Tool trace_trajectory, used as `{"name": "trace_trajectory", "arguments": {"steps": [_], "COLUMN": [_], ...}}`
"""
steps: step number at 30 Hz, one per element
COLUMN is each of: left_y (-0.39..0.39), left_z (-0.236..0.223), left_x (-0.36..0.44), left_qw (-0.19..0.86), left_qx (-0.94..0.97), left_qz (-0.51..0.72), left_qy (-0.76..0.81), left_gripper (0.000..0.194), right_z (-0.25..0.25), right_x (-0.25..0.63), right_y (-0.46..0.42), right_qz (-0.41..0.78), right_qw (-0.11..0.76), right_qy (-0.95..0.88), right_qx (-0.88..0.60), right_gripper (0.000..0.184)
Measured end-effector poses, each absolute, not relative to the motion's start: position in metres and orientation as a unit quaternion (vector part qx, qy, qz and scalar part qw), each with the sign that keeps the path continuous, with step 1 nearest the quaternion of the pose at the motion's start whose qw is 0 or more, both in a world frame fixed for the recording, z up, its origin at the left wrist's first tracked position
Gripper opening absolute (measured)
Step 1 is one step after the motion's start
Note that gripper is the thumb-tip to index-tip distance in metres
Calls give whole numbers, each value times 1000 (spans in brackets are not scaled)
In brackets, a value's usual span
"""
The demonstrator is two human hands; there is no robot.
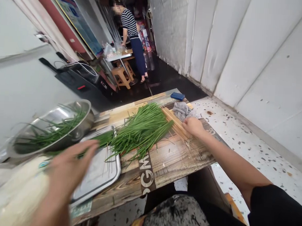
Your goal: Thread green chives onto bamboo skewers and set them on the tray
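My left hand (71, 162) is smeared by motion over the left side of a white cutting board (98, 178) with a dark rim. Green chive stalks show behind its fingers; whether it grips them I cannot tell. My right hand (193, 126) is closed at the right side of a bundle of thin bamboo skewers (174, 121), its fingertips on them. Between the hands lies a large heap of chives (142, 127), partly on the board and partly on the wood-patterned table (173, 158). The skewers lie against the heap's right side.
A metal bowl (85, 119) with more chives stands at the left. Beyond the skewers are a crumpled grey cloth (182, 109) and a blue box (177, 96). A person (130, 26) in a striped top stands at a farther table (120, 56) with stools. A white wall (229, 46) runs along the right.
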State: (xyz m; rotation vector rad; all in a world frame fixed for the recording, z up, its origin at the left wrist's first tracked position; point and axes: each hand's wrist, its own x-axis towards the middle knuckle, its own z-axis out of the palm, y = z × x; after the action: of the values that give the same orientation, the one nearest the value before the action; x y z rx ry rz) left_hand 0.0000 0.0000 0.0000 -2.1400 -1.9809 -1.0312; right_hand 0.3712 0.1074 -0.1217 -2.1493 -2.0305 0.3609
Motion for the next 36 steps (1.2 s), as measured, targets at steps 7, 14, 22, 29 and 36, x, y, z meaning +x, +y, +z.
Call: {"name": "trace_trajectory", "arguments": {"steps": [7, 14, 22, 29, 36], "left_y": [76, 78, 91, 114, 76], "left_z": [-98, -132, -120, -120, -91], "left_x": [162, 159, 178, 209, 209], "left_qw": [6, 57, 27, -19, -53], "left_qx": [-831, -841, -822, -780, -748], "left_qz": [-228, -125, -134, -154, -325], "left_qy": [-506, -523, -553, -607, -577], "left_gripper": [36, 47, 43, 16, 22], "right_z": [-119, -116, -106, -108, -84], "right_x": [383, 402, 374, 371, 359], "right_y": [102, 89, 97, 105, 66], "right_qz": [115, 163, 153, 41, 208], "right_qw": [79, 226, 244, 41, 272], "right_qy": [-706, -685, -693, -734, -769], "right_qx": [-694, -673, -661, -677, -540], "right_gripper": [31, 26, 34, 29, 30]}}
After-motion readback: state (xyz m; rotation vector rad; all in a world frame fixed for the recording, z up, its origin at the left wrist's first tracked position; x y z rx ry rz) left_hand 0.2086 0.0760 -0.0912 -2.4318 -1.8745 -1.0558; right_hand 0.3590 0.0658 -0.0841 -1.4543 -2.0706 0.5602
